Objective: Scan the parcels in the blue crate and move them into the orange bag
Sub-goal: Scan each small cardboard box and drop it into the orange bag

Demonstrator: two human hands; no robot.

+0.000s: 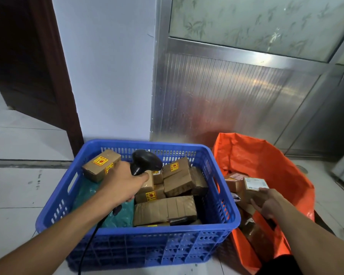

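My left hand (pixel 121 185): closed round scanner (pixel 145 162), above crate (pixel 127 231).
My right hand (pixel 266 203): gripping labelled box (pixel 252 188) inside bag (pixel 266 155).
Crate contents: brown parcels (pixel 165 210).

Crate (pixel 127 241): on the floor (pixel 18 195), left of the bag (pixel 266 159), touching it.
Parcels (pixel 165 210): piled in the crate.
Scanner (pixel 145 161): above the crate, in the left hand (pixel 123 183).
Box (pixel 252 187): over the bag's opening, at the right hand (pixel 266 203).
Wall (pixel 107 76): behind the crate.
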